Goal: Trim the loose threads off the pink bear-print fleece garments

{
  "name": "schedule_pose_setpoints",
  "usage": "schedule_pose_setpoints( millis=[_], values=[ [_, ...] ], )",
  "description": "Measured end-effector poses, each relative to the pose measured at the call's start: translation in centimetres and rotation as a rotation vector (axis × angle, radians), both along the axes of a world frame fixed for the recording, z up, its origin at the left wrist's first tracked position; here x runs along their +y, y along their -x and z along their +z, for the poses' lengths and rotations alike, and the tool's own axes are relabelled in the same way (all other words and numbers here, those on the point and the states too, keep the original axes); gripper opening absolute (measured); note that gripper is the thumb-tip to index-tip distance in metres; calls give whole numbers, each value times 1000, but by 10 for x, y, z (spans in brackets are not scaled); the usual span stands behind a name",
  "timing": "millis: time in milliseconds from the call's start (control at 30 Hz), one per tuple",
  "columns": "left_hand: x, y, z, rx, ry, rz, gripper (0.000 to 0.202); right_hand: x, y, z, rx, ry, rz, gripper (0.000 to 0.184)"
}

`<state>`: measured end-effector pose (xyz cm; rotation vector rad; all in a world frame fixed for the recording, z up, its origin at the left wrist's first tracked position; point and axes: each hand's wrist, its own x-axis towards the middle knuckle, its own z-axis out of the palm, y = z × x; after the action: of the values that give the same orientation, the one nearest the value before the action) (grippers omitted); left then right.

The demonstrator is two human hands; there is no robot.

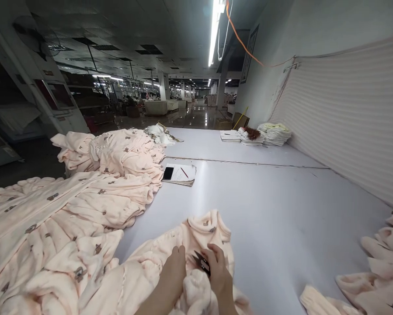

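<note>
A pale pink fleece garment [209, 225] with small brown figures lies in front of me on the table, its neckband facing away. My right hand [218, 272] is closed around black thread snips [203, 264], whose blades point left over the fabric. Just left of the blades, my left hand [176, 264] is closed at the cloth, its fingers pressed together. I cannot make out whether it pinches fabric or a thread. A bunched fold of the garment rises between both wrists.
Heaps of the same pink fabric [68, 205] cover the left side, with more garments [373, 280] at the lower right. Papers [185, 174] with a phone [168, 173] and a pen lie mid-table. Stacked white cloth pieces [275, 133] sit at the back right, beside a striped hanging sheet [347, 113].
</note>
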<state>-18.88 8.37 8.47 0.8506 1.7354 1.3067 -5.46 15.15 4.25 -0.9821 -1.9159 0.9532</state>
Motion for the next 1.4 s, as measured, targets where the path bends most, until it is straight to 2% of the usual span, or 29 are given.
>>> schedule_pose_setpoints(
  millis=[133, 200, 300, 433, 533, 767, 933, 1067, 1267, 1333, 1400],
  values=[
    [-18, 6, 4, 197, 87, 91, 6, -20, -6, 0, -67, -141, 18, 27],
    [-27, 7, 10, 220, 94, 106, 7, -24, -10, 6, -113, -196, 128, 29],
    [-34, 7, 17, 173, 96, 130, 7, -28, -11, 16, -114, -182, 326, 28],
    [-36, 9, 18, -43, 129, 107, 10, -32, -3, 24, -128, -125, 221, 26],
    [-36, 13, 18, -178, 136, 94, 15, -32, 2, 27, -160, -101, 241, 25],
    [-36, 15, 20, -275, 125, 104, 16, -29, 6, 26, -67, 8, 264, 20],
    [-36, 14, 18, -301, 104, 106, 16, -25, 6, 30, -18, 104, 345, 20],
    [-37, 13, 16, -305, 106, 98, 18, -22, 9, 30, 5, 173, 355, 17],
    [-37, 15, 18, -233, 133, 79, 14, -27, 7, 22, 28, 223, 289, 20],
    [-40, 11, 17, -187, 145, 64, 10, -24, 5, 29, 37, 211, 239, 20],
    [-45, 2, 11, -50, 140, 25, 4, -15, 3, 42, 45, 128, 125, 19]
  ],
)
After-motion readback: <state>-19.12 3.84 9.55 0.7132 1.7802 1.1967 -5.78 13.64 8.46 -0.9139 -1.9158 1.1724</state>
